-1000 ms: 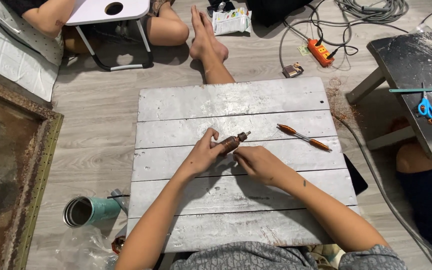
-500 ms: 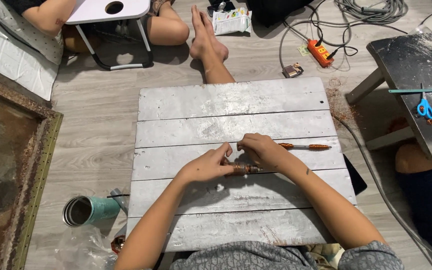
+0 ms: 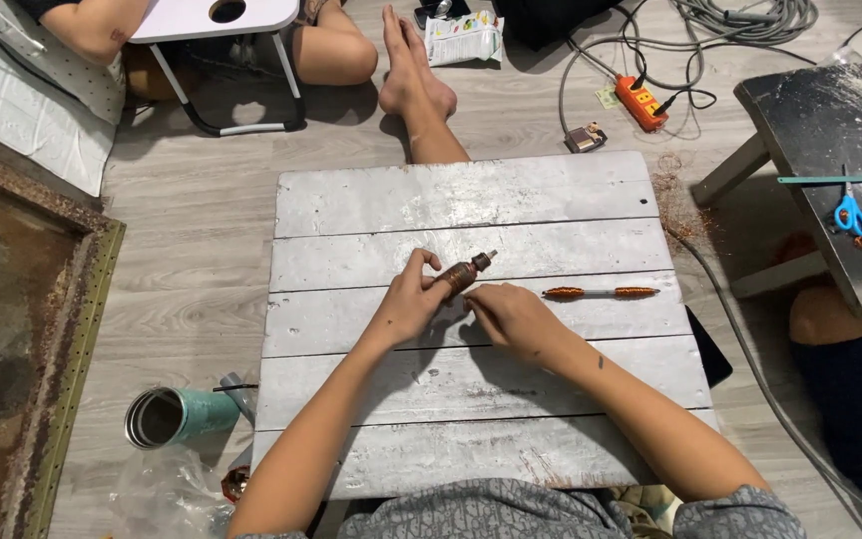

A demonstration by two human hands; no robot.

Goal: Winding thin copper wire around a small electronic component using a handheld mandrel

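The left hand [image 3: 413, 299] has its grip closed on a small brown cylindrical hand tool [image 3: 459, 275]. Thumb and fingers wrap its lower body, and its thin metal tip points up and to the right, toward the far right corner of the worktop [image 3: 351, 205]. The right hand [image 3: 513, 317] lies just beside it with its fingers curled, the fingertips [image 3: 472, 299] meeting the tool's near end. Whether they pinch it or only rest against it cannot be told.

Half a second ago the tool lay nearly level under both hands and the right hand reached farther toward the far edge. Now the tool is tilted with its tip in plain sight, and the right hand has drawn back toward the near edge. The tool sits near the middle of the white plank worktop, on the third board from the far edge.

Just right of the hands, apart from them, a thin rod with coppery wound ends [image 3: 601, 292] lies along the same board. It is level now, where a second ago it lay slanted.

On the floor off the near left corner lie a teal tumbler [image 3: 180, 415] on its side and a clear plastic bag [image 3: 157, 489]. Beyond the far edge are another person's bare feet [image 3: 413, 75], with an orange power strip [image 3: 643, 100] to their right. To the right, blue-handled scissors [image 3: 850, 213] rest on a dark side table [image 3: 810, 120].
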